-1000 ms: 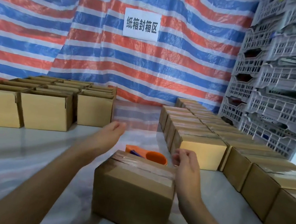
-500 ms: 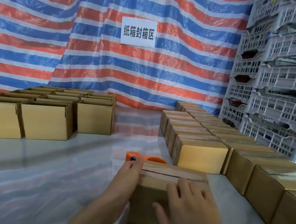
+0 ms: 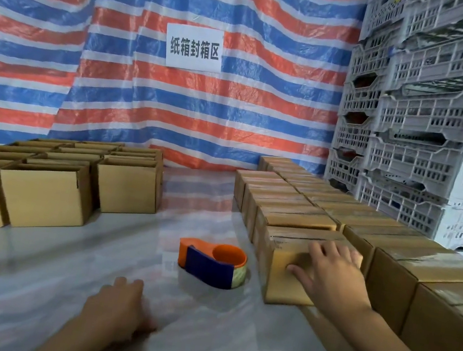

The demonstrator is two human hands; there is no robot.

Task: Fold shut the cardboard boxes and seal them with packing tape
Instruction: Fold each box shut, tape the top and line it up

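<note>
A taped-shut cardboard box (image 3: 281, 277) stands at the near end of the inner row of sealed boxes (image 3: 286, 202) on the right. My right hand (image 3: 329, 274) lies over its near top edge, fingers spread on the top and thumb on the front face. An orange and blue tape dispenser (image 3: 211, 263) with a roll of clear tape sits on the table just left of that box. My left hand (image 3: 120, 306) hovers low over the table in front of the dispenser, blurred, holding nothing. Open, unsealed boxes (image 3: 45, 194) stand in rows at the left.
A second row of sealed boxes (image 3: 410, 264) runs along the right edge toward me. White plastic crates (image 3: 432, 122) are stacked behind them. A striped tarp with a white paper sign (image 3: 195, 47) hangs at the back. The glossy table top (image 3: 24, 288) shows between the groups.
The sealed box has moved from in front of me to the right, against the row of sealed boxes. My left hand came off it and dropped toward the table. The dispenser is uncovered.
</note>
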